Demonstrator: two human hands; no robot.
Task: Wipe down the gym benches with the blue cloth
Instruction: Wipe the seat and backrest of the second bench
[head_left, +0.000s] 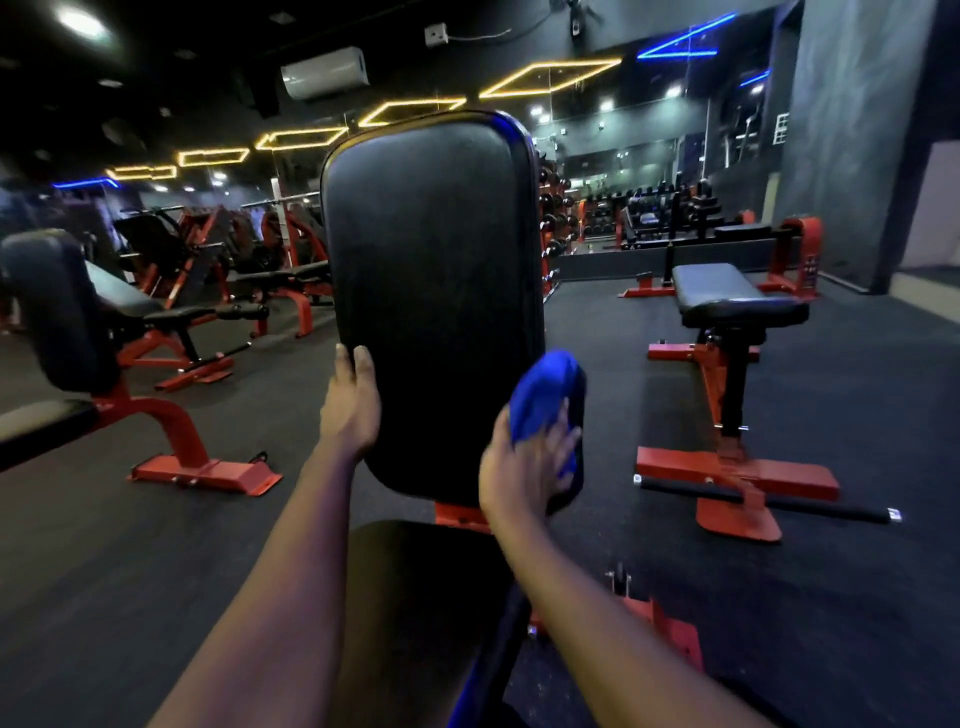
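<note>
- Black vinyl-covered upright backrest (431, 291) of the nearest red-framed gym bench, straight ahead; likely firm foam under a slick skin, heavy and fixed, so nothing to lift.
- Laid flat along its left edge, left hand (350, 410), fingers straight, holding nothing, seemingly steadying the pad.
- Gripped in right hand (524, 467), soft bunched blue cloth (545, 384), pressed against the backrest's lower right edge.
- Probably light and limp, prone to slipping or unfolding; best kept wadded in the palm, fingers spread across it for even pressure.
- Smooth vinyl likely to let it glide; rounded edges and seams better wiped with a wrap-around hold.
- Black seat pad (415, 561) nearest, below the backrest, apparently not yet reached.
- Black flat bench (727, 296) far right and black inclined bench (57, 306) on the left, both well apart.
</note>
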